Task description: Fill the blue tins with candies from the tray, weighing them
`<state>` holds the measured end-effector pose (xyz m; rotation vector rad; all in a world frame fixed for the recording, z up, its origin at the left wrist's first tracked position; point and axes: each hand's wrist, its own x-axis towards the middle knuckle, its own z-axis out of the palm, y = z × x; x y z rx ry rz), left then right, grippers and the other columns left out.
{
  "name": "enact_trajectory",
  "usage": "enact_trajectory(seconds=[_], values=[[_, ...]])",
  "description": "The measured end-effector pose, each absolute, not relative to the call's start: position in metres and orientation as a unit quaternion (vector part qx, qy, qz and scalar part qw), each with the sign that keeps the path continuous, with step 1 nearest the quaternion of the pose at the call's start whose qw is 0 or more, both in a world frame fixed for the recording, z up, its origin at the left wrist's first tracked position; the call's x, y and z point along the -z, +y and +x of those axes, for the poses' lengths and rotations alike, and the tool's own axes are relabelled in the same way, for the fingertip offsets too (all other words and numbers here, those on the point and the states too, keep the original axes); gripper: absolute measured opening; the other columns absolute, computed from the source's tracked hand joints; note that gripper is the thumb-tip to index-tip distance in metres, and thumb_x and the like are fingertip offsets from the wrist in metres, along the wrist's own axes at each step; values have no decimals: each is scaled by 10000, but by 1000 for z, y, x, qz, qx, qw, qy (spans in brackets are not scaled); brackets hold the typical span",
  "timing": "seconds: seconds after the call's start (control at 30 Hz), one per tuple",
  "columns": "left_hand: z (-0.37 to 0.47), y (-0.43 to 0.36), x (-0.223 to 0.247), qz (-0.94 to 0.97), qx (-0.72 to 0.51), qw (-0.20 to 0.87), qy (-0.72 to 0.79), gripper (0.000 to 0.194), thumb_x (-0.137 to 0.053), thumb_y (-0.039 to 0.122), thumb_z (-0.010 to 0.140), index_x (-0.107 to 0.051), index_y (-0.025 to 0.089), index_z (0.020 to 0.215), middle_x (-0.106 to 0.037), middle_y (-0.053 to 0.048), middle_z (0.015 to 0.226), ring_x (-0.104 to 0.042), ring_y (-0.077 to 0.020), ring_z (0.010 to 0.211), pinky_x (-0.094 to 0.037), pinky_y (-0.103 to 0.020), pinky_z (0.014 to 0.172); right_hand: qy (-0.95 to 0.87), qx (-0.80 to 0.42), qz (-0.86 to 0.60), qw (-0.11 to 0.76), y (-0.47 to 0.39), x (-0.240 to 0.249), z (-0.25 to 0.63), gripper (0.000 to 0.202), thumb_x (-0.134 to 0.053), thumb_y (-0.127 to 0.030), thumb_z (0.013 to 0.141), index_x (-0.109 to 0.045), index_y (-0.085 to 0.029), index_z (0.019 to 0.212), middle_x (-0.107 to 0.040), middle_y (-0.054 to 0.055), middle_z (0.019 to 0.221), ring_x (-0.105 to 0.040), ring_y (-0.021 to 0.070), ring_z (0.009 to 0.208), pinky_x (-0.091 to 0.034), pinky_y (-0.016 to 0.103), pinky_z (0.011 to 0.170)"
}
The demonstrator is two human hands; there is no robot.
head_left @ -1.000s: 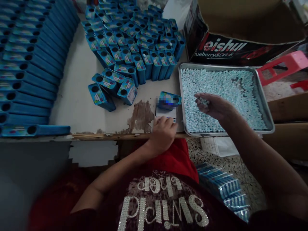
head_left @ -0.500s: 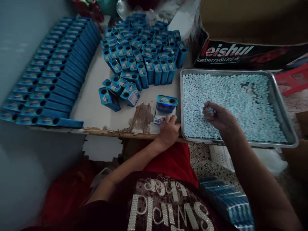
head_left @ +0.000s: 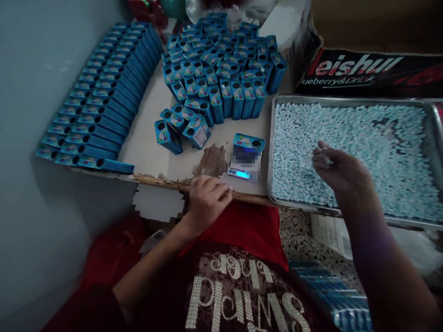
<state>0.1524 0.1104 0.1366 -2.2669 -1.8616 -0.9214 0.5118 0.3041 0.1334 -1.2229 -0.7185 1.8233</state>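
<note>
My right hand point(head_left: 341, 168) is curled closed around several small pale candies point(head_left: 325, 159), over the left part of a metal tray point(head_left: 272, 152) spread with pale blue candies point(head_left: 374, 161). My left hand point(head_left: 210, 200) hovers at the table's front edge, fingers bent together. A tiny whitish spot shows at its fingertips; I cannot make out what it is. Between the hands, a blue candy box point(head_left: 248, 140) with a round hole in its top stands upright on a small digital scale point(head_left: 236, 172). The scale's display glows blue, and part of it is blurred.
Several blue boxes point(head_left: 221, 94) stand grouped at the back of the table point(head_left: 148, 152); others point(head_left: 168, 138) stand nearer. Two long rows of boxes point(head_left: 104, 110) line the left side. A black cardboard carton point(head_left: 363, 71) sits behind the tray. Wrapped blue packs point(head_left: 332, 290) lie below.
My left hand has left the scale's front and moved left to the table edge, uncovering the lit display. My right hand stays over the tray with candies. The whole view has shifted slightly.
</note>
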Motion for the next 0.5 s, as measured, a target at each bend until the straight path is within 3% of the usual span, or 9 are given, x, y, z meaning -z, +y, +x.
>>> enact_trajectory(seconds=[0.17,0.33,0.4,0.5], values=[[111,108,-131,-665,364,105,-644,141,-745,148,1017,-760,286,990,-858,2,907,-795,-270,799,-612,-461,762,-295,-727,-526,328,307,-147,501,243,-944,-184,778,-748,-253,905,-561,-21,711,-291,94,525,-309,179,365],[96,121,-130,-666,357,147,-638,101,-778,153,1010,-807,249,1010,-888,-14,936,-833,-246,811,-629,-406,770,-295,-718,-535,332,297,-145,486,305,-900,-131,667,-806,-209,947,-625,3,760,-435,87,577,-403,159,435],[95,126,-130,-668,365,154,-630,103,-778,147,1009,-820,241,1004,-893,-20,943,-841,-235,825,-633,-389,792,-309,-707,-536,342,292,-145,483,303,-897,-150,684,-827,-197,975,-660,31,807,-497,102,616,-443,170,460],[97,135,-131,-671,392,131,-615,113,-763,151,1022,-832,238,1001,-892,-24,945,-845,-227,845,-647,-375,824,-344,-686,-536,352,285,-149,475,238,-916,-215,730,-838,-194,954,-636,25,762,-464,100,584,-405,185,440]])
